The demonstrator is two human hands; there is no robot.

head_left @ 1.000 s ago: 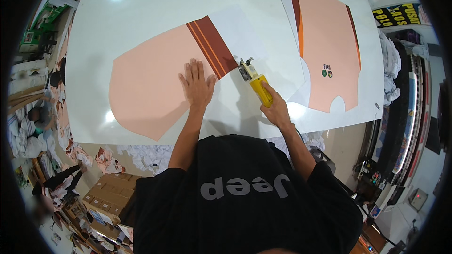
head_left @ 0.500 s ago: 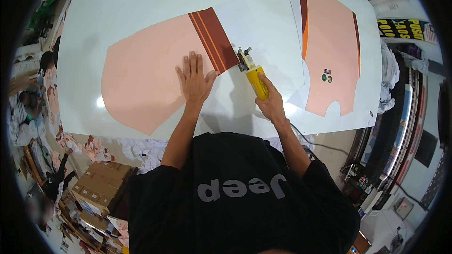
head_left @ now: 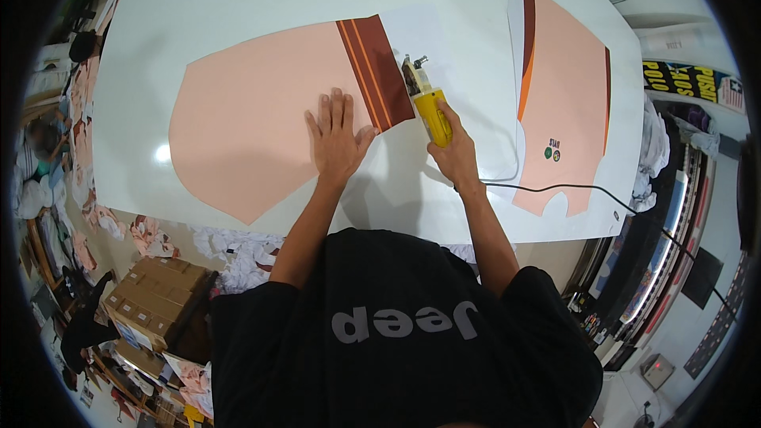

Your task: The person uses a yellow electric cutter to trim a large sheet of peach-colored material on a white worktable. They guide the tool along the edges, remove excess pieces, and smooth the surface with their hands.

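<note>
My left hand (head_left: 337, 143) lies with fingers spread on a large pink cut piece (head_left: 238, 123), just left of its maroon end band (head_left: 390, 71) with orange stripes. My right hand (head_left: 456, 150) grips a yellow electric cutter (head_left: 433, 113), its head beside the outer edge of the band. A white sheet (head_left: 412, 28) lies partly under that end. The cutter's black cord (head_left: 547, 189) runs off to the right. Another pink piece (head_left: 571, 79) with maroon and orange side strips and small printed emblems lies on white paper at the right.
The white table (head_left: 135, 150) spans the view. Below its left end are cardboard boxes (head_left: 158, 293) and cloth scraps (head_left: 246, 257). A dark-clad person (head_left: 79, 333) is at the lower left edge. Fabric rolls and equipment (head_left: 658, 246) line the right side.
The cutter in my right hand has moved up along the band's outer edge. The cord now stretches across the table's right part. My left hand remains spread on the piece.
</note>
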